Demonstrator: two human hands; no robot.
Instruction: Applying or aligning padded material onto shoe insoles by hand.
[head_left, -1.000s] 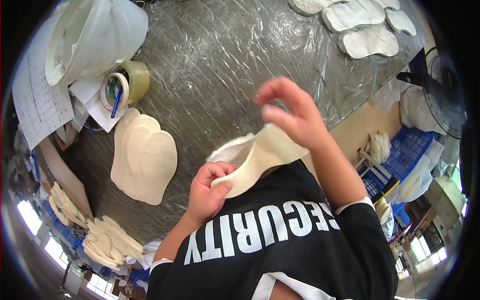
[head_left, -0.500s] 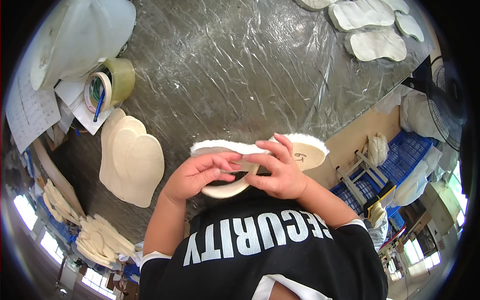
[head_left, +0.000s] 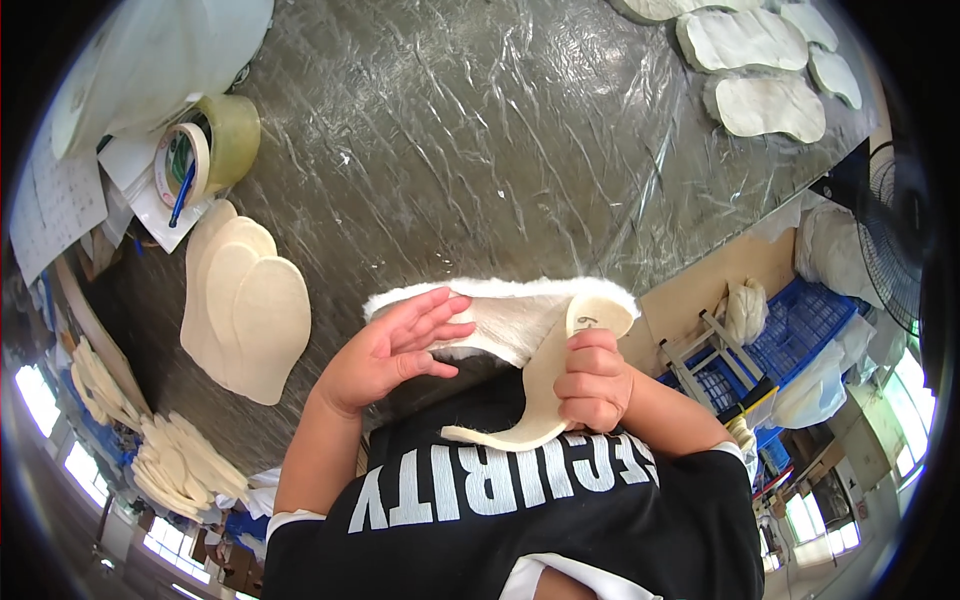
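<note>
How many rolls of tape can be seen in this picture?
2: a wide yellowish roll at the upper left, and a narrower whitish roll close by on its left. Others may be hidden.

The black short-sleeved shirt [head_left: 400,565] has white block lettering [head_left: 513,478], a white collar [head_left: 524,574] and white cuffs [head_left: 288,520]

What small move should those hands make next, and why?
Probably the left hand should steady the fluffy white piece: it is open over that piece's left part, gripping nothing, while the right hand holds a bent cream insole overlapping the other end in view.
</note>
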